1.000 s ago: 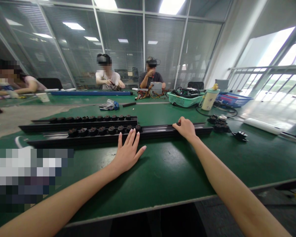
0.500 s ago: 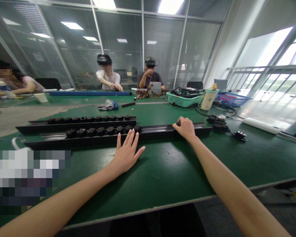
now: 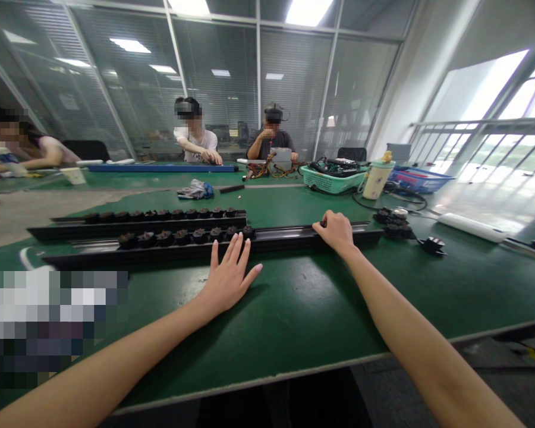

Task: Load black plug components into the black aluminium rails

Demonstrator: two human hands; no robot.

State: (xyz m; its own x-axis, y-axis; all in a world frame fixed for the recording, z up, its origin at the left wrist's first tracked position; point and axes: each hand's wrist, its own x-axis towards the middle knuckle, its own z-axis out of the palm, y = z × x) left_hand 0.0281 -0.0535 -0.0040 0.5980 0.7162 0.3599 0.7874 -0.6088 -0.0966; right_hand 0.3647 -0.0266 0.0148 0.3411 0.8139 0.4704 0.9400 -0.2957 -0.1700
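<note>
A long black rail (image 3: pixel 289 238) lies across the green table, with a row of small round black parts (image 3: pixel 181 237) set along its channel. My left hand (image 3: pixel 229 276) rests with fingers spread, its fingertips against the rail's near side beside the last parts of the row. Farther right, my right hand (image 3: pixel 336 230) is closed in a pinch over the rail, around a small black part (image 3: pixel 323 224) mostly hidden by the fingers. Behind lies a second black rail (image 3: pixel 138 229) carrying a similar row.
Loose black parts (image 3: pixel 396 226) lie right of the rail. A green basket (image 3: pixel 332 180) of cables, a cream bottle (image 3: pixel 377 180) and a blue basket (image 3: pixel 421 179) stand behind them. A crumpled cloth (image 3: pixel 196 189) lies farther back. Co-workers sit across the table.
My hands and the rails stay almost exactly where they were. Across the table, a co-worker in a white shirt has shifted their arms slightly.
</note>
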